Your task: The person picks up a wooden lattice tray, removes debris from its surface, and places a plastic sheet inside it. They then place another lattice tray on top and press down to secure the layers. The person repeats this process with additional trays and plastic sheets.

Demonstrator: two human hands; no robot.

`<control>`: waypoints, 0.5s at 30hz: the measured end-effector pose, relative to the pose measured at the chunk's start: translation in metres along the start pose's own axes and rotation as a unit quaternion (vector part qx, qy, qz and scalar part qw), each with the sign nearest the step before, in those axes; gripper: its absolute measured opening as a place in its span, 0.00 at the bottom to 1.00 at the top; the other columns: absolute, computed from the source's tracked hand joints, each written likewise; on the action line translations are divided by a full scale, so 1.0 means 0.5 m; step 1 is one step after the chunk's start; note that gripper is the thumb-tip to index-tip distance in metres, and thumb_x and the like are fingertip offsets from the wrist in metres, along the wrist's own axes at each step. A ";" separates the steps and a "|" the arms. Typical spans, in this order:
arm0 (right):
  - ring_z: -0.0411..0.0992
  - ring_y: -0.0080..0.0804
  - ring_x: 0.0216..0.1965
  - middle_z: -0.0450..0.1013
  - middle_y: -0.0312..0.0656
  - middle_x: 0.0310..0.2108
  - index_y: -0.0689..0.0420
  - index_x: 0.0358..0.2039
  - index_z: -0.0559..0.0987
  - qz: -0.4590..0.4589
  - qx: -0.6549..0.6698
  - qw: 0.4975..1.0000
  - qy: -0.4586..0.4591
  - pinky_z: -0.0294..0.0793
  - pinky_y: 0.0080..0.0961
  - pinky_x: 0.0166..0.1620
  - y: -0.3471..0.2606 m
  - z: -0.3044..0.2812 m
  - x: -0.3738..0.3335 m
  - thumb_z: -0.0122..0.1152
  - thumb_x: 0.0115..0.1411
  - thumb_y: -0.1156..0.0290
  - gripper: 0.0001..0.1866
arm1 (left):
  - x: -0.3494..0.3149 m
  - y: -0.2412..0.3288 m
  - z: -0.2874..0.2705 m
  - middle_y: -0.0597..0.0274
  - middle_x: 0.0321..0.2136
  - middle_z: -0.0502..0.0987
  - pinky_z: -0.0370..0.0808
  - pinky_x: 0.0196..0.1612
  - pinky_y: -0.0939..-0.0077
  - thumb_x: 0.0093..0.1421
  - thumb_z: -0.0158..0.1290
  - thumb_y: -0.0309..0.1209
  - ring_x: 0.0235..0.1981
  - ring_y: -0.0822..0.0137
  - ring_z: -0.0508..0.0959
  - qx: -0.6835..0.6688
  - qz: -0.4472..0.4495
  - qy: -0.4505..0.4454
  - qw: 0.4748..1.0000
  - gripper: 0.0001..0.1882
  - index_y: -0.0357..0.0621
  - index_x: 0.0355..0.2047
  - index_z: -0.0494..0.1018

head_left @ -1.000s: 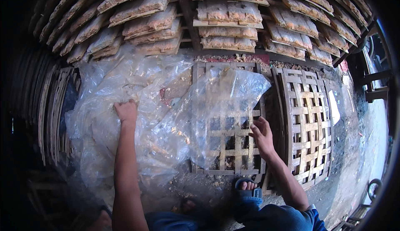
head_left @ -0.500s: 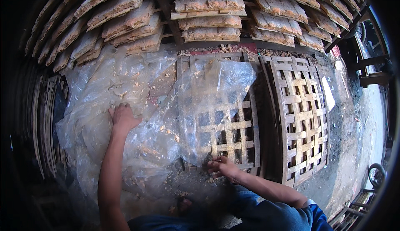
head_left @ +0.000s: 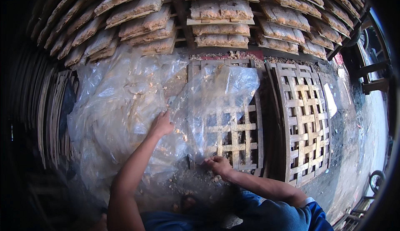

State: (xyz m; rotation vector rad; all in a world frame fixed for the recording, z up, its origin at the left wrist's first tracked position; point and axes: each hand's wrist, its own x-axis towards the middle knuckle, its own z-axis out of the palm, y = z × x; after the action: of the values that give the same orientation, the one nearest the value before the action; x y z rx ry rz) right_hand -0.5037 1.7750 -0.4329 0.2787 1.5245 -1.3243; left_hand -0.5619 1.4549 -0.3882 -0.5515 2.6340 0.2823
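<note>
A crumpled heap of clear plastic sheet (head_left: 121, 93), dotted with pale crumbs, spreads across the left and middle. One thin part of it (head_left: 208, 89) lies over a woven slatted rack (head_left: 237, 147). My left hand (head_left: 161, 124) is at the heap's right side, its fingers drawn together on the plastic; the fingertips are partly hidden. Close to the rack's near edge, my right hand (head_left: 219, 165) pinches the near corner of the thin plastic between thumb and fingers.
A second stack of woven racks (head_left: 306, 118) stands to the right. Shelves of crumbly, pale orange slabs (head_left: 221, 10) on boards rise along the far side. Upright boards (head_left: 52, 114) lean at the left. A wheel (head_left: 377, 181) shows at lower right.
My left hand has moved right across the plastic, and its spread fingers have drawn together. My right hand has shifted slightly and closed on the plastic's corner. The view has moved a little.
</note>
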 end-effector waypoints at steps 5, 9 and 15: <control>0.75 0.24 0.27 0.80 0.41 0.36 0.62 0.47 0.81 -0.027 0.034 0.999 -0.014 0.81 0.25 0.28 -0.008 -0.044 -0.008 0.62 0.70 0.64 0.14 | 0.015 -0.015 -0.034 0.34 0.59 0.74 0.69 0.65 0.55 0.62 0.55 0.48 0.61 0.39 0.73 -0.054 -0.049 -0.061 0.995 0.42 0.30 0.69 0.59; 0.76 0.26 0.27 0.80 0.44 0.44 0.63 0.52 0.78 0.022 0.076 0.997 -0.025 0.80 0.23 0.27 -0.015 -0.083 -0.024 0.59 0.71 0.65 0.16 | 0.011 -0.023 -0.018 0.36 0.58 0.75 0.70 0.64 0.55 0.61 0.57 0.51 0.61 0.41 0.74 -0.067 -0.090 0.004 0.994 0.40 0.34 0.65 0.66; 0.77 0.26 0.31 0.80 0.43 0.45 0.62 0.55 0.74 0.062 0.106 0.985 -0.119 0.78 0.23 0.24 -0.020 -0.044 0.014 0.60 0.71 0.63 0.19 | -0.005 -0.072 0.003 0.41 0.56 0.77 0.72 0.61 0.54 0.61 0.57 0.50 0.59 0.44 0.76 -0.034 -0.041 -0.003 0.999 0.36 0.45 0.65 0.69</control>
State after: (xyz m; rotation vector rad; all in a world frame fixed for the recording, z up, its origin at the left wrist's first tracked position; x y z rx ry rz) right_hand -0.5258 1.7863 -0.4361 0.3313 1.1518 -1.3699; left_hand -0.5443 1.4239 -0.3923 -0.6783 2.5961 0.3488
